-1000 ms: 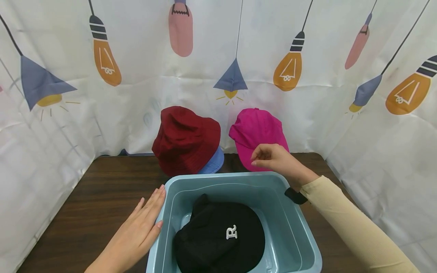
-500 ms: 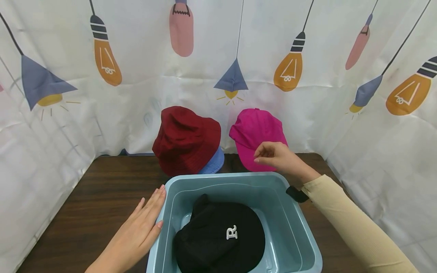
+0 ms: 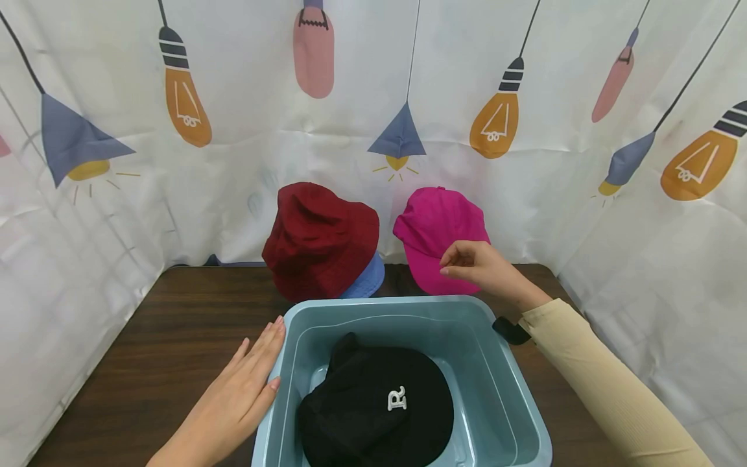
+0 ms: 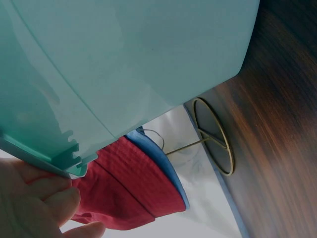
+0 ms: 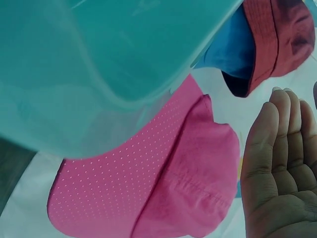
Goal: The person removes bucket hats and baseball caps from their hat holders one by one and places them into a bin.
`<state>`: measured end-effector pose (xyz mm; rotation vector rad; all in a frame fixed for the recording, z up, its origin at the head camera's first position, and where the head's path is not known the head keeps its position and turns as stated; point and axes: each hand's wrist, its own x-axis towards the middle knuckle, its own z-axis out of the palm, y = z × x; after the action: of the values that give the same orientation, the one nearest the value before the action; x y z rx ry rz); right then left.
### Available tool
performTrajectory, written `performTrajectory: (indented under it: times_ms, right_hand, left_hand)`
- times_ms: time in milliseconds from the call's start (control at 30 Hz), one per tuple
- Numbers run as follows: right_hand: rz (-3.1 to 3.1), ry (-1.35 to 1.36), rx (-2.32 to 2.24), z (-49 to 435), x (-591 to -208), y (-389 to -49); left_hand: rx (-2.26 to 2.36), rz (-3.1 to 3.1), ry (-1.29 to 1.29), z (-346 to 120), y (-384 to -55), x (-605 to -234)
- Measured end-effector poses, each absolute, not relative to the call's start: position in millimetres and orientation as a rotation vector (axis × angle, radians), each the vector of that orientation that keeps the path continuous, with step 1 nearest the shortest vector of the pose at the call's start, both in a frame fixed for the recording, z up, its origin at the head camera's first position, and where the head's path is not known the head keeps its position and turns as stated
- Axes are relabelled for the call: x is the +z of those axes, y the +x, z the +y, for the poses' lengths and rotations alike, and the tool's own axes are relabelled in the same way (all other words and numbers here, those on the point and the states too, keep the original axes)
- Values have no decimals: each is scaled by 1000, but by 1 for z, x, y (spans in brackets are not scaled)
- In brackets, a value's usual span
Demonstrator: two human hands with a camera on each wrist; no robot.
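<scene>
A light blue plastic basin [image 3: 513, 415] holds a black cap [image 3: 373, 408] with a white letter R on it. My left hand [image 3: 233, 395] rests with straight fingers on the basin's left rim; the left wrist view shows its fingers [image 4: 62, 198] against the rim from below. Loosely bent and holding nothing, my right hand [image 3: 484, 269] hovers beyond the basin's back right corner, in front of a pink cap [image 3: 440, 220]. In the right wrist view the pink cap's dotted brim underside [image 5: 119, 183] shows beside that hand.
Behind the basin, a dark red bucket hat [image 3: 323, 240] covers most of a blue hat [image 3: 367, 279]. A round wire stand base [image 4: 215, 136] sits under them on the dark wooden table [image 3: 146, 350]. A white printed curtain [image 3: 245, 78] encloses the table.
My right hand has drifted slightly up and to the right in front of the pink cap. My left hand and the black cap keep their places.
</scene>
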<state>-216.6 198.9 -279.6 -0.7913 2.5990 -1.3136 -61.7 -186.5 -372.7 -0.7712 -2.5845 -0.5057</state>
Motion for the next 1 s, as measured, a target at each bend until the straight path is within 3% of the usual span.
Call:
performTrajectory:
  times_ms: [1000]
  right_hand:
    - [2679, -716, -1311, 204, -281, -228]
  left_hand:
    - [-505, -2612, -759, -187, -62, -373]
